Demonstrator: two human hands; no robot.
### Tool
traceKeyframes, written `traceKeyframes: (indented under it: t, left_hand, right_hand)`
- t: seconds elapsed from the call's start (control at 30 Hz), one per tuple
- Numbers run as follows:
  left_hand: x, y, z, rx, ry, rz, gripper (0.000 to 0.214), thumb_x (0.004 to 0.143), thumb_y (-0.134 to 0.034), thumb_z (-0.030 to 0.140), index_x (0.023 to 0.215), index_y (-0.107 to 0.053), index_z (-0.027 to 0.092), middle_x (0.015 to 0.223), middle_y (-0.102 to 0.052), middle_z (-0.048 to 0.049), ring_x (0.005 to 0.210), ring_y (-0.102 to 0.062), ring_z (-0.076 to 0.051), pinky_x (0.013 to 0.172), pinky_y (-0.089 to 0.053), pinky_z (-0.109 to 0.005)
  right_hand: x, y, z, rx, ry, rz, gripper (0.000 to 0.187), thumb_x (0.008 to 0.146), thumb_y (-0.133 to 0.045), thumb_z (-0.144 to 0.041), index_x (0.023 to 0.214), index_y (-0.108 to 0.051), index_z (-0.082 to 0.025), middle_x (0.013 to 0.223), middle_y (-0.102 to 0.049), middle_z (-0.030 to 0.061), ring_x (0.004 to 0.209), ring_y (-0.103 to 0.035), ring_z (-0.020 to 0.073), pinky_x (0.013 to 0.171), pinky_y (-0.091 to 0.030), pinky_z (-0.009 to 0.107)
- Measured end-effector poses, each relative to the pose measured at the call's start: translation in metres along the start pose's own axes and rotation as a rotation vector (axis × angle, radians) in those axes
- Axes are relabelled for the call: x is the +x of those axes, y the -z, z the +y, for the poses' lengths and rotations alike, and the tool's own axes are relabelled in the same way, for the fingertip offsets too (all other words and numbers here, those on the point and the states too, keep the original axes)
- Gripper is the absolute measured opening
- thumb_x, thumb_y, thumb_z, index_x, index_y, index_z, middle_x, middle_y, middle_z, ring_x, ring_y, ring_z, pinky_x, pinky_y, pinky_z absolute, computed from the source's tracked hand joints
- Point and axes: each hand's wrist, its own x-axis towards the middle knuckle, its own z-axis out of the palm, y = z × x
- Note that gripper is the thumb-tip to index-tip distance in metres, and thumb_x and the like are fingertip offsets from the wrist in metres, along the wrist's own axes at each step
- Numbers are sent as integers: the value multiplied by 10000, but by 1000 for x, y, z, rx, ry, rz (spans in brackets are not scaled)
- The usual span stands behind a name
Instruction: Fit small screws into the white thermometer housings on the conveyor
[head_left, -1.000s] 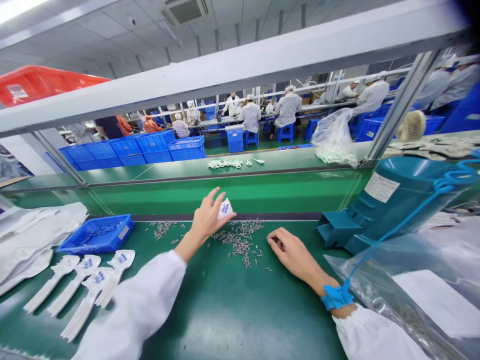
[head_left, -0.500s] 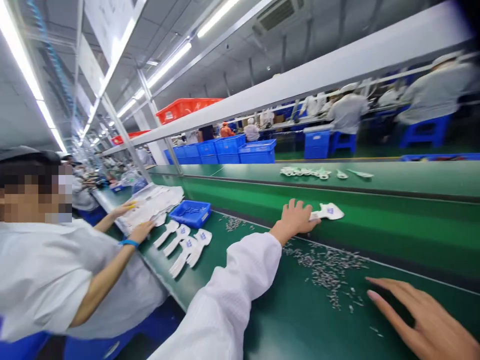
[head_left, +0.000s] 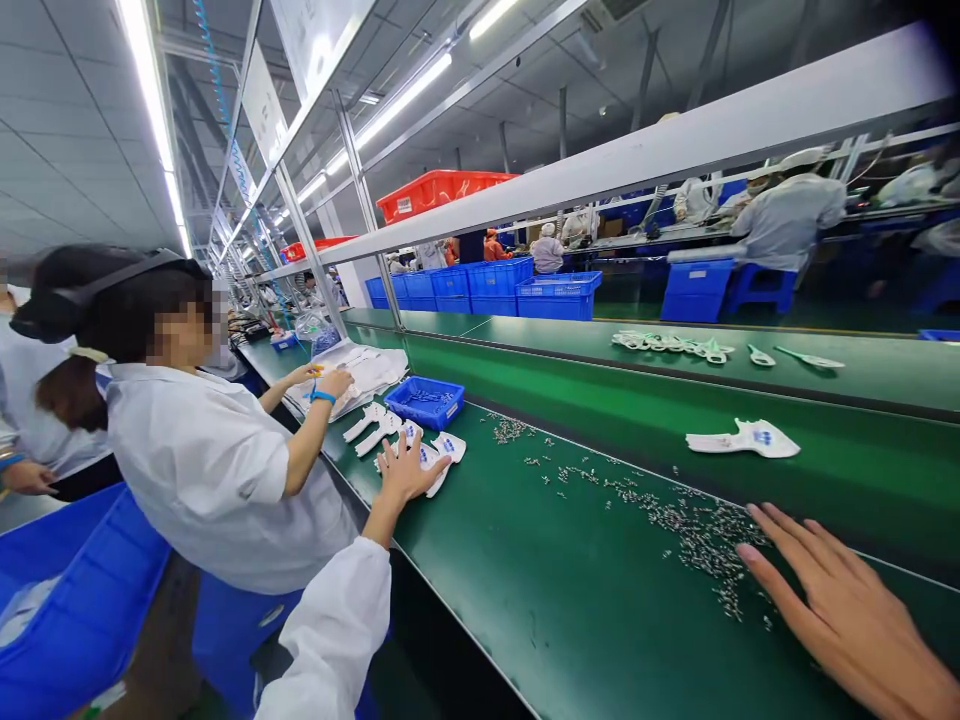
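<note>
My left hand lies open with spread fingers on a row of white plastic parts with blue marks at the left of the green bench. My right hand rests flat and open on the bench at lower right, fingertips beside a scatter of small metal screws. One white part lies alone on the green conveyor belt behind the screws. Neither hand holds anything.
A co-worker in white sits close at my left, hands on a pile of white parts. A small blue tray stands beyond my left hand. More white parts lie on the upper belt. Blue crates and workers sit behind.
My left hand let go of the white part on the conveyor and moved left onto the row of white parts. The view swung further left; my right hand stayed by the screws.
</note>
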Motion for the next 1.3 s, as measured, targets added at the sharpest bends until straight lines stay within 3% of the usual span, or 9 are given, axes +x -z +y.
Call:
traceKeyframes:
  t: [0.2, 0.37, 0.53, 0.63, 0.8, 0.9, 1.03, 1.17, 1.3]
  left_hand:
    - [-12, -12, 7, -8, -33, -68, 912, 847, -348, 823, 1549, -311, 242, 1638, -212, -140, 1475, -123, -506, 1142, -133, -667]
    - [-50, -18, 31, -23, -121, -82, 892, 863, -355, 798, 1563, -280, 251, 1650, -187, -106, 1487, -73, -494, 1160, -90, -658]
    - [-90, -18, 61, -28, -210, -102, 875, 865, -391, 774, 1561, -293, 252, 1654, -177, -67, 1495, -52, -479, 1176, -87, -639]
    - [-107, -20, 77, -29, -316, -104, 855, 871, -393, 768, 1555, -313, 261, 1650, -191, -51, 1496, -61, -473, 1175, -109, -640]
    - [-124, -17, 97, -46, -448, -63, 815, 900, -398, 735, 1540, -357, 231, 1631, -239, -94, 1488, -87, -483, 1152, -173, -680]
    - [-134, -9, 103, -78, -676, 42, 663, 969, -410, 603, 1542, -342, 275, 1603, -323, -68, 1499, -165, -417, 1168, -200, -663]
    - [-150, -4, 103, -146, -965, 74, 657, 994, -455, 497, 1573, -182, 349, 1559, -407, -5, 1465, -327, -318, 1178, -307, -565]
    - [-165, -9, 103, -180, -1050, 37, 723, 991, -469, 489, 1583, -82, 337, 1561, -387, -8, 1421, -415, -299, 1081, -467, -478]
    - [-183, -8, 116, -209, -1122, -24, 740, 995, -447, 505, 1582, -34, 323, 1562, -367, -21, 1408, -435, -298, 1029, -515, -461]
  right_hand:
    - [-2, 19, -37, -134, -110, -112, 780, 942, -252, -668, 1472, -463, -136, 1540, -435, 115, 1463, -298, 350, 1192, -293, 581]
    - [14, 29, -52, -189, -142, -188, 771, 975, -191, -652, 1473, -461, -128, 1560, -411, 86, 1482, -260, 313, 1212, -270, 523]
    - [46, 22, -66, -269, -184, -337, 812, 950, -157, -717, 1551, -349, -206, 1630, -262, 21, 1516, -85, 359, 1207, -174, 612]
    - [78, 12, -73, -260, -160, -414, 852, 942, -89, -730, 1585, -256, -197, 1653, -167, 31, 1519, -16, 356, 1202, -114, 633]
    - [111, -1, -74, -231, -100, -529, 902, 931, -85, -751, 1572, -284, -149, 1643, -165, 124, 1505, -166, 336, 1198, -197, 576]
    - [97, 4, -72, -236, -80, -588, 920, 923, -119, -771, 1571, -284, -139, 1637, -173, 139, 1501, -181, 327, 1202, -199, 564]
    - [56, 30, -61, -249, -46, -605, 792, 947, -145, -741, 1567, -303, -274, 1639, -198, 30, 1506, -170, 309, 1211, -172, 576]
    - [21, 54, -40, -373, -134, -404, 751, 946, -228, -733, 1552, -343, -303, 1639, -200, 10, 1509, -83, 374, 1187, -142, 660]
    - [5, 65, -32, -316, -176, -457, 735, 969, -237, -695, 1550, -351, -260, 1628, -241, 43, 1503, -155, 364, 1178, -201, 655]
